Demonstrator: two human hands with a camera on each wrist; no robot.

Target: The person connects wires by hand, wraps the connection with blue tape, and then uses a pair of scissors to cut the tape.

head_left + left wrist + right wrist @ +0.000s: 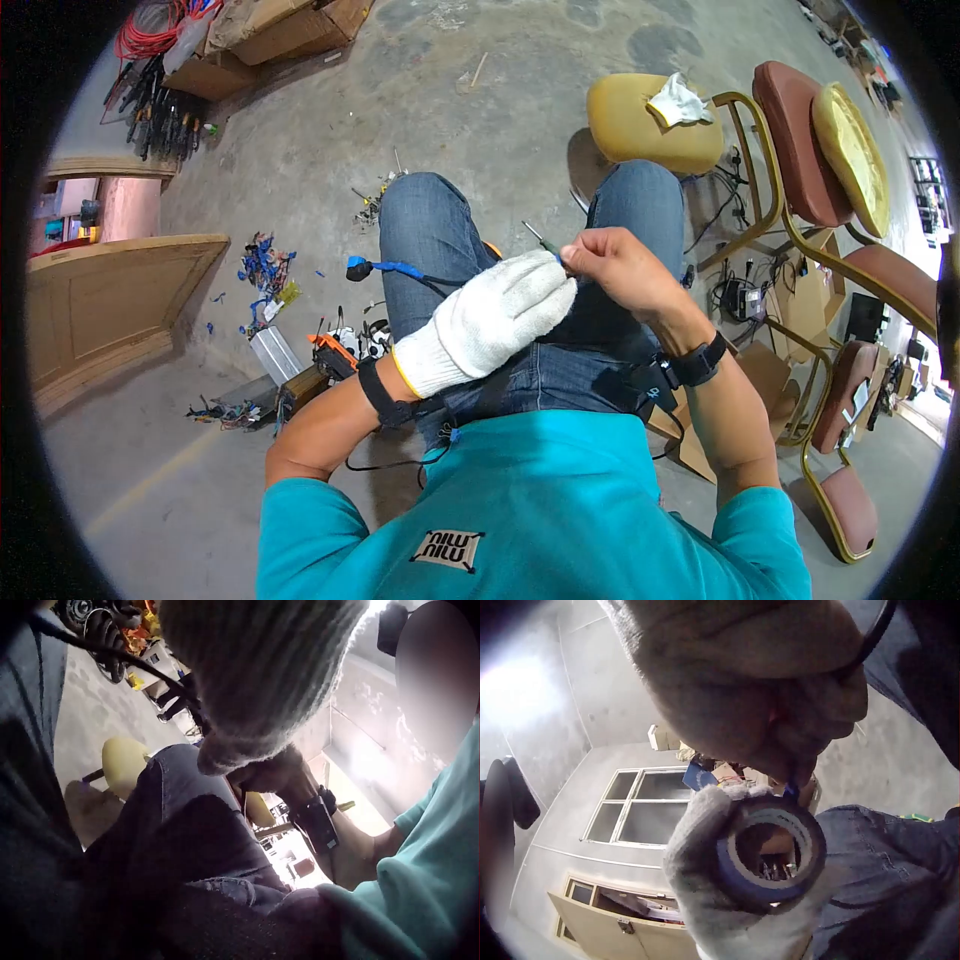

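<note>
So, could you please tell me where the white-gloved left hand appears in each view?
Head: the gloved left hand is at centre, over the jeans.
Left wrist: the glove fills the top centre, very close.
Right wrist: bottom centre, gripping a blue tape roll.
Shared landmark: the bare right hand, touching the glove, pinching the tape end.

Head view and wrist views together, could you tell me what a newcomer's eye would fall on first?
The white-gloved left hand stands out first, over the person's lap, its grip round a roll of blue tape that the right wrist view shows close up. The bare right hand meets it and seems to pinch the tape's loose blue end. Beyond the knees, a yellow chair seat bears a white cloth.
</note>
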